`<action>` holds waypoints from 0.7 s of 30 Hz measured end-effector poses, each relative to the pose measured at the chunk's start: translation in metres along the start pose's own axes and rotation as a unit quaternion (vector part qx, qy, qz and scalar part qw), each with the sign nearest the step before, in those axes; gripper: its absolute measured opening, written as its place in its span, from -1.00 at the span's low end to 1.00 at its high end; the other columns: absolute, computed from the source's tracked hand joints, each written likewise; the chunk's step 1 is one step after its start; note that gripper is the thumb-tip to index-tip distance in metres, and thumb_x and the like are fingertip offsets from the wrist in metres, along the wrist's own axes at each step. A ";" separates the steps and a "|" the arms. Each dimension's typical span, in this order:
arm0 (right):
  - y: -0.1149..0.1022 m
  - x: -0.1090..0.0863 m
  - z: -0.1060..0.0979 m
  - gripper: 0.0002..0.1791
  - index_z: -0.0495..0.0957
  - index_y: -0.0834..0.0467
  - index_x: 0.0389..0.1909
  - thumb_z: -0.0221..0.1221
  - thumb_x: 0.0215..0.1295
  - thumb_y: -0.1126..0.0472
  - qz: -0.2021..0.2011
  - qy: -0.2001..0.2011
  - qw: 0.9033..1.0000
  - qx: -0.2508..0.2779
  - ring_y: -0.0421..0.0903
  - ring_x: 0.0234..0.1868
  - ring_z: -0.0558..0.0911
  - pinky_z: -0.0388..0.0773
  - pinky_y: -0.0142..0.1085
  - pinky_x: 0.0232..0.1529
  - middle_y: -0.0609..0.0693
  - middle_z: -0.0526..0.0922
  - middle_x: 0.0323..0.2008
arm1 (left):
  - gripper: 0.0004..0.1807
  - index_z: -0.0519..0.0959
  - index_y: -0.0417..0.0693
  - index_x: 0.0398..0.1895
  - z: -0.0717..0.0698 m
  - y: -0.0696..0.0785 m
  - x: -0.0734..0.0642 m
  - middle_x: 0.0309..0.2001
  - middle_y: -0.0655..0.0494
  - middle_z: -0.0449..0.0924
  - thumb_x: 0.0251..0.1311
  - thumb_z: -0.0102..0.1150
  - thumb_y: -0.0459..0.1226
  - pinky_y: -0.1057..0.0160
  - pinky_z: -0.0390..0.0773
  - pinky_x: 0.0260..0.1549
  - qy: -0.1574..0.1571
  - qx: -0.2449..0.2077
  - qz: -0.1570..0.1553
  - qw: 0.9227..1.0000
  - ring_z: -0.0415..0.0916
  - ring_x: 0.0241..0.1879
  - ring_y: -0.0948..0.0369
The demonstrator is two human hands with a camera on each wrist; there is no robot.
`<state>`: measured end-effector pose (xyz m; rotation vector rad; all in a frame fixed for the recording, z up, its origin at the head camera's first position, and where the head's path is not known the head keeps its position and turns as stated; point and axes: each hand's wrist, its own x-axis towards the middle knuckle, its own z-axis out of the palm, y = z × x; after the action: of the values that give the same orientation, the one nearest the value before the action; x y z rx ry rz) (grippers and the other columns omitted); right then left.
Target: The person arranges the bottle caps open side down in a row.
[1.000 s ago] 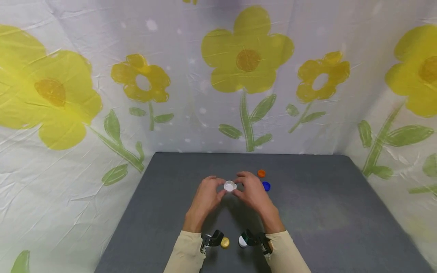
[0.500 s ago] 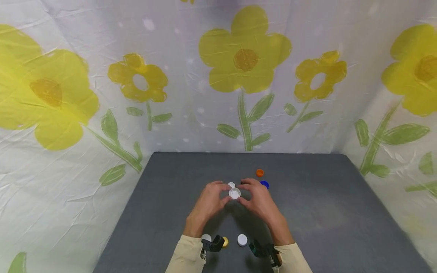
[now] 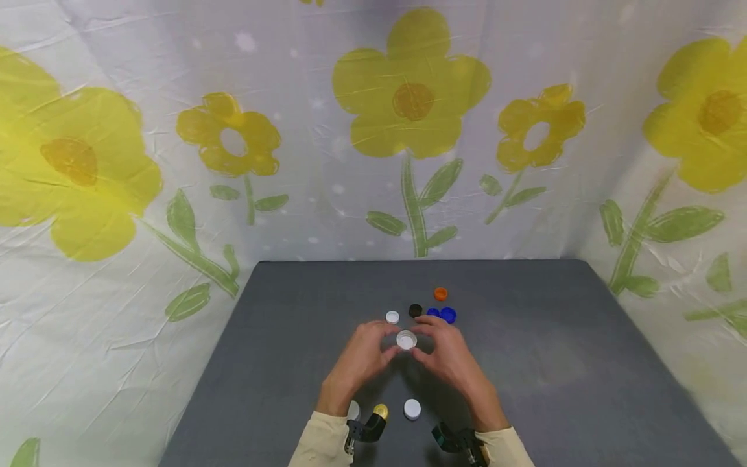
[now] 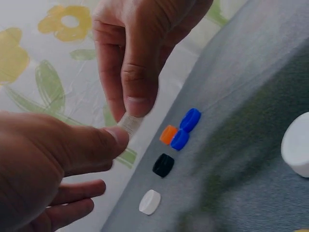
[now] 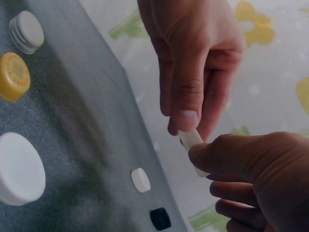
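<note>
A shallow white bottle cap (image 3: pixel 406 340), open side up in the head view, is held above the dark table between both hands. My left hand (image 3: pixel 362 353) pinches its left side with thumb and fingertips. On the opposite side, my right hand (image 3: pixel 448 353) pinches the rim the same way. In the left wrist view the cap (image 4: pixel 129 124) looks partly see-through between the fingertips. From the right wrist, the cap (image 5: pixel 194 145) appears edge-on, partly covered by both thumbs. Just beyond the hands lie a small white cap (image 3: pixel 392 317) and a black cap (image 3: pixel 415 311).
Two blue caps (image 3: pixel 448 315) touch each other at the back, with an orange cap (image 3: pixel 440 294) behind them. Nearer the person are a white cap (image 3: pixel 412 409), a yellow cap (image 3: pixel 381 411) and a whitish cap (image 3: pixel 353 410) partly behind the left wrist. Flowered cloth (image 3: pixel 315 214) surrounds the table.
Both hands have drawn back toward the person with the cap between them. The small white cap, the black cap and the second blue cap have come into sight behind them.
</note>
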<state>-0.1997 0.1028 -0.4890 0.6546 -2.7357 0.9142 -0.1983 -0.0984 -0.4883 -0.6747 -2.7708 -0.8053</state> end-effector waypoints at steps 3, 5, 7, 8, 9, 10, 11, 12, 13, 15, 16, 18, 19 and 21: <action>0.002 0.000 -0.002 -0.64 0.73 0.17 -0.07 0.47 0.09 0.16 0.002 0.006 1.000 0.005 0.12 0.19 0.61 0.53 0.06 0.18 0.11 0.65 0.15 | -0.57 0.66 -0.10 0.09 0.002 0.000 -0.002 0.11 0.02 0.68 0.14 0.46 -0.22 0.05 0.55 0.18 0.016 0.006 0.002 1.000 0.60 0.14 0.07; 0.002 0.000 -0.004 -0.65 0.73 0.18 -0.08 0.47 0.09 0.16 0.009 0.009 1.000 0.013 0.13 0.18 0.61 0.54 0.06 0.18 0.12 0.65 0.15 | -0.52 0.64 -0.10 0.13 0.003 0.001 -0.003 0.14 0.01 0.66 0.11 0.48 -0.24 0.03 0.53 0.20 0.034 0.014 0.008 0.999 0.58 0.18 0.05; 0.002 0.001 -0.006 -0.65 0.73 0.18 -0.09 0.46 0.10 0.15 0.018 0.008 1.000 0.016 0.13 0.18 0.62 0.53 0.05 0.19 0.11 0.66 0.15 | -0.52 0.65 -0.07 0.12 0.003 0.001 -0.003 0.14 0.03 0.66 0.09 0.49 -0.27 0.04 0.52 0.21 0.052 0.018 0.018 0.998 0.57 0.20 0.06; 0.002 0.001 -0.007 -0.66 0.73 0.18 -0.09 0.46 0.11 0.14 0.022 0.006 1.000 0.019 0.13 0.19 0.61 0.53 0.06 0.19 0.11 0.66 0.15 | -0.53 0.66 -0.07 0.11 0.003 0.001 -0.003 0.13 0.04 0.67 0.07 0.50 -0.28 0.04 0.53 0.21 0.062 0.017 0.025 0.998 0.57 0.20 0.06; 0.002 0.002 -0.008 -0.67 0.73 0.17 -0.10 0.45 0.12 0.14 0.025 0.005 0.999 0.020 0.13 0.19 0.61 0.53 0.06 0.20 0.11 0.66 0.15 | -0.54 0.67 -0.05 0.09 0.003 0.002 -0.003 0.11 0.05 0.68 0.06 0.51 -0.29 0.05 0.53 0.20 0.071 0.018 0.030 0.997 0.57 0.19 0.07; 0.002 0.002 -0.009 -0.67 0.73 0.17 -0.10 0.45 0.13 0.13 0.027 0.003 0.999 0.022 0.13 0.20 0.61 0.52 0.07 0.21 0.11 0.66 0.16 | -0.56 0.68 -0.04 0.07 0.004 0.002 -0.003 0.09 0.07 0.70 0.06 0.51 -0.29 0.05 0.54 0.19 0.078 0.017 0.035 0.996 0.58 0.18 0.09; 0.002 0.002 -0.010 -0.67 0.73 0.17 -0.09 0.44 0.13 0.12 0.029 0.001 0.999 0.023 0.13 0.20 0.60 0.51 0.07 0.21 0.11 0.65 0.16 | -0.57 0.69 -0.04 0.04 0.004 0.002 -0.003 0.07 0.08 0.71 0.05 0.52 -0.29 0.06 0.55 0.18 0.085 0.016 0.041 0.995 0.59 0.17 0.10; 0.002 0.002 -0.011 -0.67 0.73 0.16 -0.10 0.44 0.14 0.12 0.030 -0.001 0.999 0.024 0.13 0.21 0.60 0.51 0.07 0.22 0.10 0.65 0.16 | -0.59 0.70 -0.03 0.02 0.004 0.002 -0.003 0.05 0.09 0.72 0.06 0.52 -0.29 0.07 0.56 0.17 0.090 0.016 0.046 0.995 0.59 0.17 0.11; 0.002 0.002 -0.011 -0.68 0.73 0.16 -0.10 0.43 0.15 0.11 0.030 -0.001 0.999 0.025 0.13 0.22 0.60 0.50 0.08 0.22 0.10 0.65 0.17 | -0.60 0.71 -0.02 0.01 0.005 0.002 -0.003 0.03 0.11 0.73 0.05 0.52 -0.30 0.08 0.56 0.17 0.095 0.015 0.048 0.994 0.60 0.16 0.11; 0.002 0.001 -0.012 -0.68 0.73 0.14 -0.09 0.43 0.16 0.09 0.033 -0.005 0.999 0.032 0.13 0.23 0.59 0.49 0.09 0.23 0.08 0.65 0.18 | -0.63 0.72 -0.01 -0.01 0.006 0.003 -0.003 0.01 0.13 0.74 0.06 0.51 -0.30 0.08 0.57 0.15 0.102 0.013 0.050 0.993 0.61 0.15 0.13; 0.002 0.001 -0.012 -0.68 0.73 0.12 -0.09 0.42 0.17 0.08 0.035 -0.008 0.999 0.038 0.12 0.24 0.58 0.49 0.09 0.24 0.07 0.65 0.18 | -0.64 0.72 0.00 -0.03 0.006 0.003 -0.003 -0.01 0.14 0.75 0.06 0.51 -0.30 0.09 0.58 0.15 0.104 0.011 0.051 0.993 0.61 0.15 0.13; 0.002 0.000 -0.012 -0.69 0.73 0.10 -0.09 0.41 0.20 0.05 0.039 -0.011 0.998 0.047 0.10 0.25 0.58 0.48 0.09 0.24 0.05 0.65 0.19 | -0.66 0.73 0.01 -0.04 0.007 0.003 -0.004 -0.02 0.14 0.75 0.06 0.51 -0.31 0.08 0.58 0.14 0.107 0.006 0.053 0.993 0.62 0.15 0.12; 0.002 -0.001 -0.012 -0.70 0.73 0.08 -0.09 0.39 0.21 0.04 0.042 -0.014 0.997 0.057 0.10 0.26 0.57 0.47 0.10 0.25 0.04 0.65 0.19 | -0.67 0.74 0.01 -0.05 0.008 0.003 -0.004 -0.03 0.15 0.75 0.06 0.51 -0.31 0.08 0.58 0.14 0.108 0.001 0.053 0.993 0.62 0.14 0.12; 0.002 -0.002 -0.013 -0.72 0.73 0.05 -0.09 0.37 0.25 0.00 0.051 -0.016 0.996 0.076 0.07 0.28 0.57 0.46 0.09 0.27 0.01 0.65 0.20 | -0.68 0.74 0.00 -0.06 0.008 0.003 -0.005 -0.04 0.15 0.76 0.07 0.50 -0.32 0.07 0.58 0.14 0.111 -0.008 0.055 0.992 0.63 0.13 0.11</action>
<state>-0.1988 0.1127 -0.4808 0.5647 -2.7700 1.1536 -0.1933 -0.0937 -0.4948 -0.6894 -2.5073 -0.8262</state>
